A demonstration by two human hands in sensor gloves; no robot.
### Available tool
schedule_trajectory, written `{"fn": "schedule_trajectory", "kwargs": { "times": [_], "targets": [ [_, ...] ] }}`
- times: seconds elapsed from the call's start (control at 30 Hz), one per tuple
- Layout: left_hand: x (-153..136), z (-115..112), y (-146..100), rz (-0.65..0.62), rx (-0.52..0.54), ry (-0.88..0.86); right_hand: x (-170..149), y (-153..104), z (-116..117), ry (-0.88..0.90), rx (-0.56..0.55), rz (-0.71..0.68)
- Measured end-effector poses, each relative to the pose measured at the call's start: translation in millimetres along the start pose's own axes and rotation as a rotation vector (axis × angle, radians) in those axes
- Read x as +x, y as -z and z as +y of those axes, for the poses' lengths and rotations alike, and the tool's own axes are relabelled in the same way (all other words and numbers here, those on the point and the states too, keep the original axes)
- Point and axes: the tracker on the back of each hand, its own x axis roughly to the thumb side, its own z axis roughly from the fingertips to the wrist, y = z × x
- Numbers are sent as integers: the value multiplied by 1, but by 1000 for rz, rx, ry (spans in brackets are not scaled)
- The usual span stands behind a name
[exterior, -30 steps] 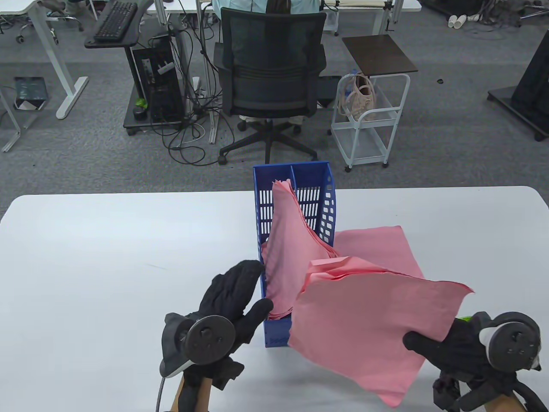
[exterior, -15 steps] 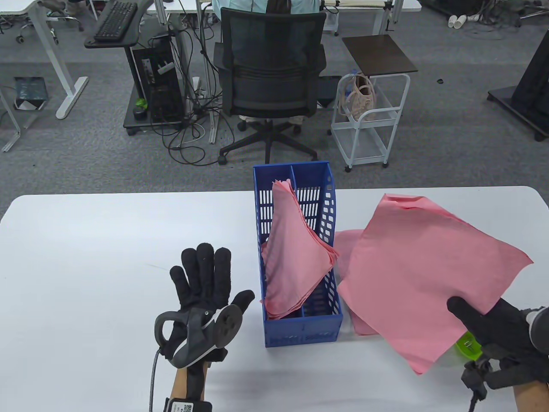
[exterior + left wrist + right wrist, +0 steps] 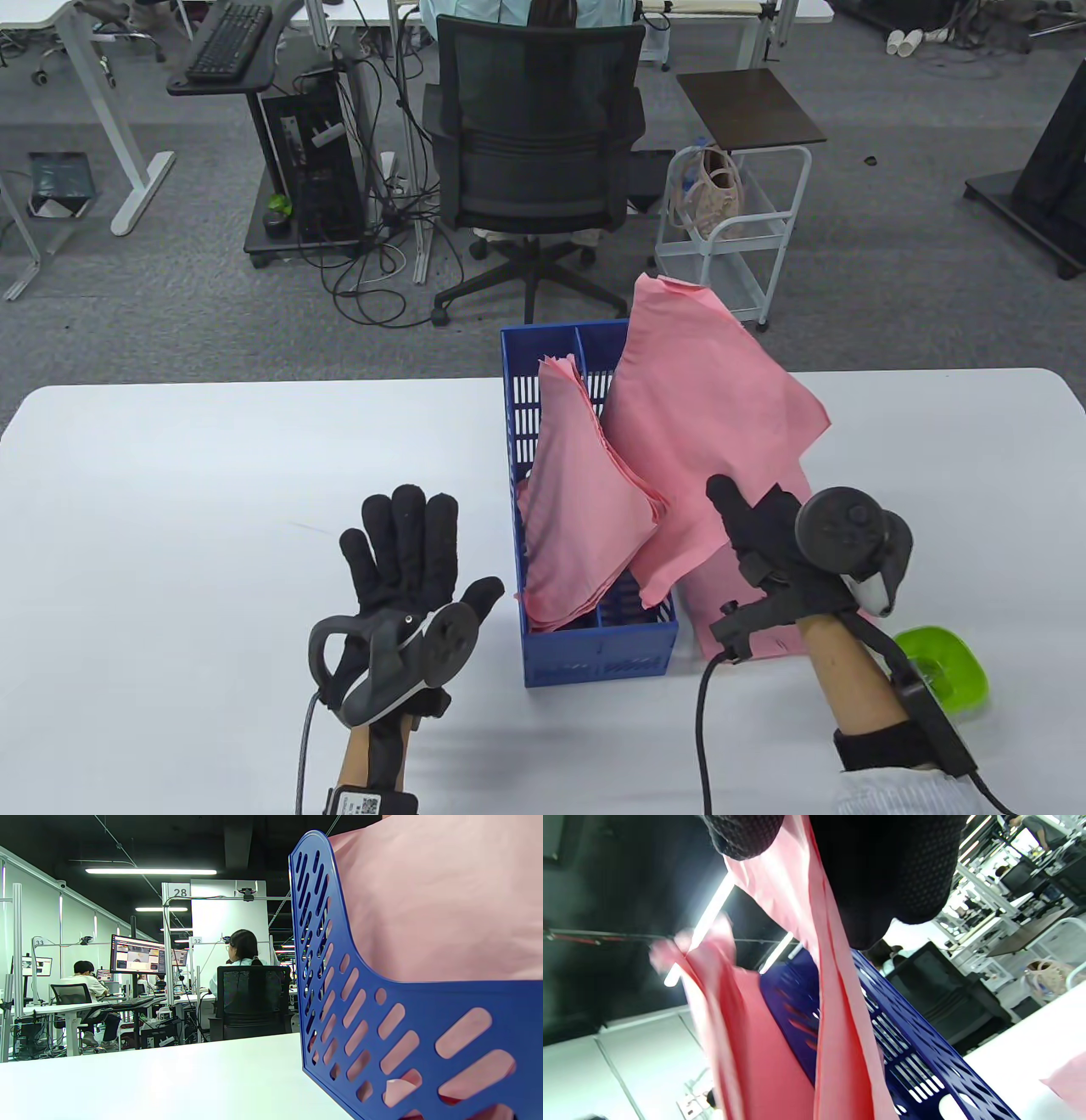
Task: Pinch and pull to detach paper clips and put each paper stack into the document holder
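The blue document holder (image 3: 598, 654) stands in the middle of the white table; its slotted side wall (image 3: 382, 1027) fills the left wrist view. A pink paper stack (image 3: 577, 518) leans in its left compartment. My right hand (image 3: 759, 543) pinches a second pink stack (image 3: 704, 433) and holds it upright over the holder's right side, its lower edge at the right compartment. In the right wrist view that stack (image 3: 835, 1035) hangs between thumb and fingers beside the blue holder (image 3: 903, 1056). My left hand (image 3: 407, 560) rests flat on the table, fingers spread, left of the holder. No paper clip is visible.
More pink paper (image 3: 747, 620) lies flat on the table to the right of the holder, under my right hand. A green bowl (image 3: 946, 666) sits near the right forearm. Beyond the table's far edge stand an office chair (image 3: 534, 161) and a white cart (image 3: 730, 238).
My right hand has swung the pink stack from low at the right up and leftward, standing it over the holder. The left hand left the holder's side and now lies flat.
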Motion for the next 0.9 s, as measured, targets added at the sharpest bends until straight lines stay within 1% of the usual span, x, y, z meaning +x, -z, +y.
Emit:
{"fn": "schedule_trajectory", "kwargs": {
  "times": [0.1,0.17,0.23,0.33,0.43,0.57,0.7,0.73,0.83,0.9],
  "targets": [
    [-2,1,0,4,6,-9,-7,0,25,-44,19,24],
    [-4,1,-1,7,11,-28,-14,-2,44,-92,53,37],
    [-5,2,-1,8,12,-34,-18,-4,57,-133,74,38],
    [-5,2,-1,9,16,-35,-22,-8,70,-193,92,35],
    [-5,1,-1,8,18,-35,-24,-10,75,-230,99,24],
    [-5,1,-1,8,14,-25,-25,-14,73,-278,148,12],
    [-5,1,-1,9,5,-10,-24,-17,57,-372,224,-37],
    [-4,1,-1,9,2,-8,-24,-18,48,-428,283,-51],
    [-4,1,-1,11,-8,0,-27,-21,30,-543,414,-52],
    [-3,0,-1,12,-14,13,-32,-24,18,-593,480,-38]
  ]
}}
